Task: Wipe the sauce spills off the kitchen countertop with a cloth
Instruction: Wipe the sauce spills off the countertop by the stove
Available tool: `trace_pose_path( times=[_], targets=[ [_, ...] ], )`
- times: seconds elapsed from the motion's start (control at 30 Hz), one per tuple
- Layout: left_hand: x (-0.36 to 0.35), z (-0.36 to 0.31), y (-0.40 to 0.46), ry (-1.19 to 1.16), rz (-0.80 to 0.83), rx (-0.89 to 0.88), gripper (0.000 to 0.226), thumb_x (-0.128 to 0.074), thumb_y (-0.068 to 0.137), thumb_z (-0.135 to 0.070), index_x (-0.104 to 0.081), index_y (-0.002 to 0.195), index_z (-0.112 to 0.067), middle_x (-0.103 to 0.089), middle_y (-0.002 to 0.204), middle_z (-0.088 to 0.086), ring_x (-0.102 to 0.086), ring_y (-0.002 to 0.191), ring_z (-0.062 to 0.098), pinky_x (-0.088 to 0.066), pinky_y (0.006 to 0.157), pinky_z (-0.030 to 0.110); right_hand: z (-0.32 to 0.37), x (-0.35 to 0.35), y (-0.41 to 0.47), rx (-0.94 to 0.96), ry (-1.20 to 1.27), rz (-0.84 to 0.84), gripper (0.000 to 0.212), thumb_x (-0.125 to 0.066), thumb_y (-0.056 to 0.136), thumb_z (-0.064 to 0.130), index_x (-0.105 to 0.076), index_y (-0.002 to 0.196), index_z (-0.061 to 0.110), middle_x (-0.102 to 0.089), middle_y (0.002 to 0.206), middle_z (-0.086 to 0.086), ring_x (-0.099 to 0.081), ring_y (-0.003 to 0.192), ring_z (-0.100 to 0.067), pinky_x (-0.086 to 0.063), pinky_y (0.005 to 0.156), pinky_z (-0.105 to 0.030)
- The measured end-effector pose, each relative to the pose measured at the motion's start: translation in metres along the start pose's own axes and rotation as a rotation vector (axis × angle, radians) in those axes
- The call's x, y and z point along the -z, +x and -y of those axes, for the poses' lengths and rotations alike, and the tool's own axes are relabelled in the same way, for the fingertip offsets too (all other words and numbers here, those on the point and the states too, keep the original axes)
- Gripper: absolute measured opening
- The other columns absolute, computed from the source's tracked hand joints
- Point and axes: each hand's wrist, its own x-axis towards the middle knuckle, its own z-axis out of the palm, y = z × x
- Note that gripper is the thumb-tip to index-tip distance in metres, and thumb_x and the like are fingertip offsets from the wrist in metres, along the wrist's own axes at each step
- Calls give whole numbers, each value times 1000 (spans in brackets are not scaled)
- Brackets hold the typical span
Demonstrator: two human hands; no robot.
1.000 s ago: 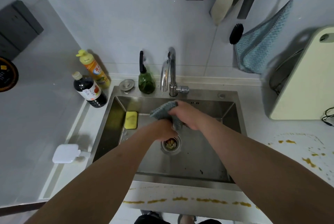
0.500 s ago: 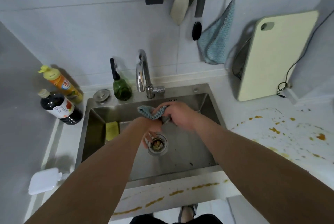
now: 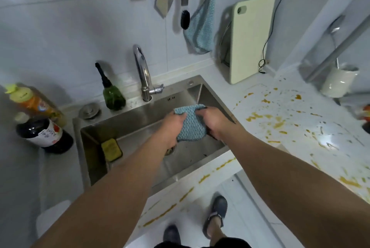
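Head view, looking down past two forearms into a steel sink (image 3: 210, 91). Blue-grey cloth (image 3: 191, 124) spread between both hands above the basin's right half, clear of the sink floor. Left hand (image 3: 173, 127) with its grip closed on the cloth's left edge, thumb on top; right hand (image 3: 215, 122) likewise clasping the right edge, fingers curled under. Not one stroke of wiping made, by the look of things: orange-brown sauce spills (image 3: 278, 121) scattered thick across the white tabletop (image 3: 330, 143) right of the sink, plus a dotted line of sauce drips (image 3: 204, 177) along the narrow front strip. Probably the preparing step, cloth opened out and made ready over the basin. Next, most likely: carry the cloth rightward over the sink rim, lay it flat on the nearest blotches, press and sweep. Whether the cloth is wet, impossible to tell. Worth minding the white cup (image 3: 340, 81) at the far edge of the splatter.
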Motion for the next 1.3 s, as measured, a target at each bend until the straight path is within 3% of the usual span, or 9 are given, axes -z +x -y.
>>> trace_pose_path(
  times=[0.1,0.2,0.33,0.4,0.5,0.67,0.83,1.03,1.3],
  targets=[
    [-29,-1,-11,-63,64,31,17,-48,107,-15,-64,105,-9,-74,100,14,-72,88,32,-60,74,41,-6,17,-22,-43,203,-48,23,-51,100,16,-67,112,4,-75,110,-18,-73,97,-34,-59,89,-54],
    [-62,0,-23,-38,133,55,23,-44,102,-13,-65,97,-7,-73,92,16,-70,80,31,-58,72,40,-12,44,-41,-52,405,-56,25,-48,102,20,-67,105,4,-75,97,-17,-72,89,-32,-59,83,-45],
    [-105,13,-31,33,195,23,19,-53,95,-15,-70,91,-8,-75,90,17,-73,81,33,-63,75,45,-31,81,-69,-40,400,-48,43,-73,88,22,-65,121,-6,-72,111,-23,-72,98,-39,-59,88,-50],
    [-128,23,-31,102,199,5,16,-58,88,-12,-72,88,-4,-76,90,19,-74,79,34,-64,71,47,-47,106,-89,-48,360,-144,46,-79,81,9,-63,118,-12,-72,110,-27,-73,96,-43,-60,85,-53],
    [-180,44,-46,271,255,-36,8,-63,83,-5,-65,75,-2,-65,73,13,-59,57,23,-44,45,24,-78,162,-129,-66,383,-412,34,-77,81,-1,-62,107,-15,-74,101,-28,-75,87,-44,-61,80,-57],
    [-277,96,-91,501,450,-42,8,-56,82,-9,-54,74,-10,-46,74,15,-32,48,19,-25,53,27,-142,265,-213,-97,449,-731,41,-80,84,13,-63,114,-9,-73,104,-22,-73,89,-42,-61,81,-56],
    [-372,164,-179,599,638,24,12,-53,85,-9,-52,74,-15,-45,64,5,-34,49,18,-28,52,25,-219,351,-317,-61,633,-952,45,-74,90,20,-60,127,-2,-70,115,-19,-71,98,-39,-59,89,-57],
    [-458,238,-276,710,810,58,29,-52,104,-38,-55,85,-15,-54,74,3,-42,52,19,-38,52,26,-304,421,-438,14,799,-1136,41,-76,90,25,-61,121,3,-70,111,-17,-70,94,-37,-62,79,-53],
    [-530,329,-378,891,901,21,34,-53,105,-42,-57,85,-14,-57,79,3,-49,55,18,-43,53,27,-433,480,-562,-163,891,-1238,54,-84,80,26,-59,123,5,-66,117,-16,-66,102,-39,-57,92,-57]
  ],
)
